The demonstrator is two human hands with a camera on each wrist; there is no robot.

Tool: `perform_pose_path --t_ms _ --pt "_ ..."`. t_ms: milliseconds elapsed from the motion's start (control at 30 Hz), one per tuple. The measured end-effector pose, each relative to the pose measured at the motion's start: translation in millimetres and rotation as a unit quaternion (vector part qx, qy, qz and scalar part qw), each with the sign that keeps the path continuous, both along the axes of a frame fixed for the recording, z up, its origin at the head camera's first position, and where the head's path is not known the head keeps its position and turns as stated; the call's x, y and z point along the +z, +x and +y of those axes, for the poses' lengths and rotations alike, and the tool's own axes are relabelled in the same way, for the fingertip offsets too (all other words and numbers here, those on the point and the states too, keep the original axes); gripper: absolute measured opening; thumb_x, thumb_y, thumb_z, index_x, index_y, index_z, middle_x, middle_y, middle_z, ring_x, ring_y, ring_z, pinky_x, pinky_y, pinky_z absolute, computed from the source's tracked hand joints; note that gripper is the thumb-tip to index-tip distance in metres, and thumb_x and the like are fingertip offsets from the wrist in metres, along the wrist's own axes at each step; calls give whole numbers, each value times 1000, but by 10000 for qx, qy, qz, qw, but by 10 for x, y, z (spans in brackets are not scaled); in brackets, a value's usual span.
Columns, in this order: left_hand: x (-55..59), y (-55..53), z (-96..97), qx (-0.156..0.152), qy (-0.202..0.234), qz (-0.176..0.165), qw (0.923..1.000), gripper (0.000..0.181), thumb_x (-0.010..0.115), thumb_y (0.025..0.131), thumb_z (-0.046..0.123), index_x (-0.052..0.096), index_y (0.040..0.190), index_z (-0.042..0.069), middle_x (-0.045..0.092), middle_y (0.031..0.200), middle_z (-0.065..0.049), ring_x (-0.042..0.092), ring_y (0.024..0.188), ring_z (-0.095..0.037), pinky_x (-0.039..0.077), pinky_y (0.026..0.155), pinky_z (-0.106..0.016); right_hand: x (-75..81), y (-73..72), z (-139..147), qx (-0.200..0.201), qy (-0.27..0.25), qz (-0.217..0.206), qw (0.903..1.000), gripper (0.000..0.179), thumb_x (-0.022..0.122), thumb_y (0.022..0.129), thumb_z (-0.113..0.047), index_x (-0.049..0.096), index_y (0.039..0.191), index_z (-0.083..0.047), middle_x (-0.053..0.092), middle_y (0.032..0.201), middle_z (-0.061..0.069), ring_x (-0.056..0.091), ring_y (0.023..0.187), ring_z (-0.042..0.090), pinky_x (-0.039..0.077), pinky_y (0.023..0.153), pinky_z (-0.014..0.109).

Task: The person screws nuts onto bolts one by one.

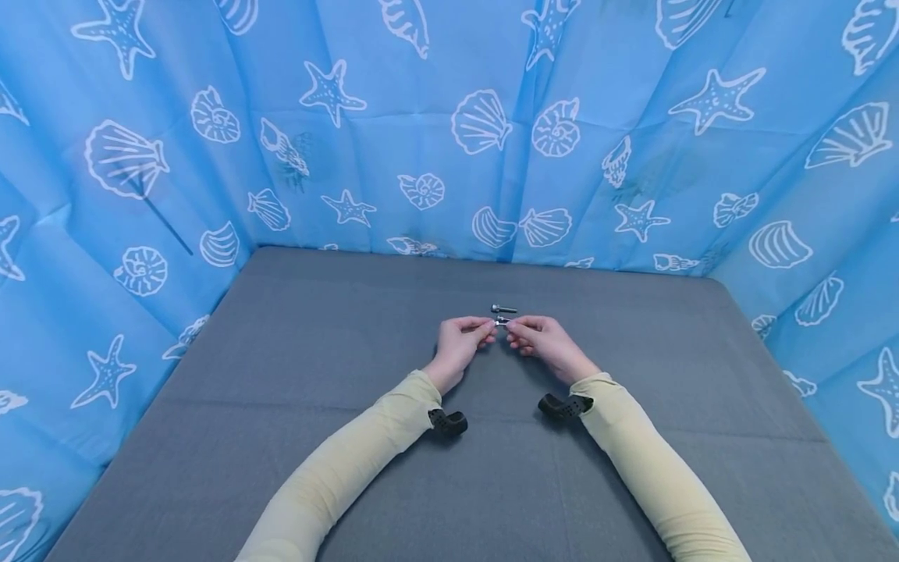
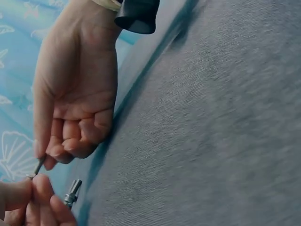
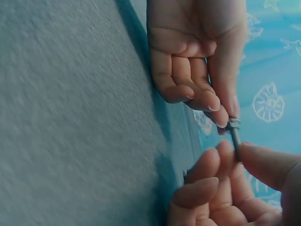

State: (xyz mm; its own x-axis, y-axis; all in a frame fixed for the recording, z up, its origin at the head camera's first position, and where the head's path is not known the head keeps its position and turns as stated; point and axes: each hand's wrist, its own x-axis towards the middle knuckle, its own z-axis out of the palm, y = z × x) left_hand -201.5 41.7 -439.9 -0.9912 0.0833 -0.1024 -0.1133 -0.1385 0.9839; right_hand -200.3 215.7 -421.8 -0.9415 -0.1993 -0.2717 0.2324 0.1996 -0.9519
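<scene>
My left hand (image 1: 458, 343) and right hand (image 1: 549, 342) meet near the table's far half, fingertips almost together. Between them is a small metal bolt (image 3: 237, 137) with a nut (image 3: 233, 123) on it. Thumb and fingers of my left hand (image 3: 197, 61) pinch the nut end. At the other end, the right hand (image 3: 221, 188) pinches the threaded shank between thumb and forefinger. A second bolt (image 1: 506, 309) lies on the table just beyond the fingertips, its thick end to the left. In the left wrist view this bolt (image 2: 72, 194) has a nut-like collar around it.
A grey cloth-covered table (image 1: 351, 312) spreads beneath both arms. Blue curtains (image 1: 421, 140) printed with shells and starfish hang behind it and along both sides. Dark wrist mounts (image 1: 449, 423) stick out from the pale sleeves (image 1: 351, 460).
</scene>
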Motion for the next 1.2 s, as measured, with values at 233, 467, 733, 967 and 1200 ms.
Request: perform_pose_path --t_ms 233,467,733,967,1200 --pt "41 -137 10 -314 685 -1509 9857 22 65 91 3 66 110 -7 70 92 -18 70 76 -18 57 72 -31 33 -77 66 174 -178 -588 9980 33 52 100 -15 54 120 11 62 90 7 58 73 8 51 64 21" --pt "52 -251 69 -437 900 -2095 9727 18 62 92 2 66 107 -7 69 96 -18 70 86 -22 56 76 -30 62 -146 132 130 -128 -932 9955 34 49 102 -13 52 125 11 63 86 5 58 68 5 51 61 19" --pt "24 -333 106 -325 862 -2208 9710 13 64 88 -7 66 100 -10 70 91 -20 71 80 -21 57 72 -27 26 -235 171 -3 -53 -1132 9936 35 56 98 -13 54 124 11 65 79 4 60 63 5 53 58 18" --pt "44 -341 135 -150 691 -2160 9738 13 65 85 -8 66 98 -10 70 87 -20 71 78 -22 57 70 -26 -5 -273 174 -135 -187 -1159 9930 30 57 96 -7 54 119 11 67 79 6 64 64 7 56 63 22" --pt "56 -291 164 187 496 -2167 9748 14 65 83 -11 64 97 -9 70 84 -20 71 78 -25 57 67 -27 -57 -253 135 -239 -86 -1044 9942 27 58 95 -5 55 115 12 69 78 9 68 67 11 57 67 26"
